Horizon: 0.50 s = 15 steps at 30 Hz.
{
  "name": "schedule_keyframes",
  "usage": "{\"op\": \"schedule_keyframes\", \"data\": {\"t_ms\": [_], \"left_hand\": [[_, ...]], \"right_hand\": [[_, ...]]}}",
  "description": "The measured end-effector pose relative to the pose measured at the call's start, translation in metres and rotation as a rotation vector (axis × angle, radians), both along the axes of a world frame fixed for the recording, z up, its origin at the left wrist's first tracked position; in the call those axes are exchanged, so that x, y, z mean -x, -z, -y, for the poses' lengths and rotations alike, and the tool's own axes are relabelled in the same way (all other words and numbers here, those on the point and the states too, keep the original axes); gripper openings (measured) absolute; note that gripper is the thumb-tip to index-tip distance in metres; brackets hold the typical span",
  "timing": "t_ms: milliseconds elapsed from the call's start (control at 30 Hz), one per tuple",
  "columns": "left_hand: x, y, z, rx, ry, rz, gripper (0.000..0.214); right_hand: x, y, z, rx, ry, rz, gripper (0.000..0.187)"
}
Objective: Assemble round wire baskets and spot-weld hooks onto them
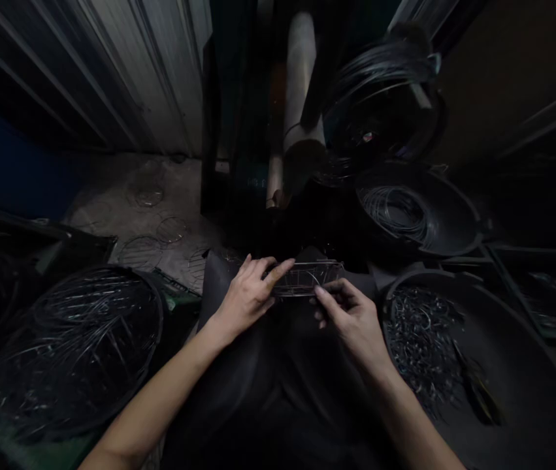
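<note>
A small wire frame, made of thin metal rods, lies across my lap in the dim light. My left hand grips its left end, with fingers over the top and the thumb near the lower edge. At the frame's right part, my right hand is closed in a pinch, thumb against forefinger. A thin curved wire piece runs up from that pinch across the frame. Just above the frame stands the dark machine with a pale cylinder.
On the right, a large basin holds many small bent wire pieces and pliers. Behind it is a tub with coiled wire. A container of wire parts stands left. Wire rings lie on the floor.
</note>
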State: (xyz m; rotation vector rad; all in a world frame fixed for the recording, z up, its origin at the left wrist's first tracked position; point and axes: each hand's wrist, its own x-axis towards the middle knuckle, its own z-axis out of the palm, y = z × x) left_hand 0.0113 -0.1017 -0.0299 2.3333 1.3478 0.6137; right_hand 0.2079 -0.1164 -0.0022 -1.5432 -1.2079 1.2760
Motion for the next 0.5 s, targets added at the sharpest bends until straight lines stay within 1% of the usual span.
{"op": "schedule_keyframes", "data": {"t_ms": [67,167,267,333,500], "left_hand": [[-0.001,-0.002,-0.001,-0.057,-0.004,-0.035,0.075],[0.001,-0.002,-0.003,-0.11,-0.028,-0.044,0.074],[0.005,-0.002,-0.006,-0.113,-0.053,-0.023,0.073],[0.009,-0.003,-0.009,-0.117,-0.065,-0.012,0.072],[0.015,-0.002,-0.017,-0.149,-0.096,0.001,0.072]], "right_hand": [[0.01,0.003,-0.012,-0.034,0.009,-0.015,0.03],[0.021,0.01,-0.018,-0.084,0.053,0.015,0.029],[0.031,0.015,-0.017,-0.18,0.084,0.132,0.026],[0.036,0.017,-0.017,-0.244,0.08,0.22,0.024],[0.046,0.023,-0.028,-0.405,0.071,0.361,0.017]]}}
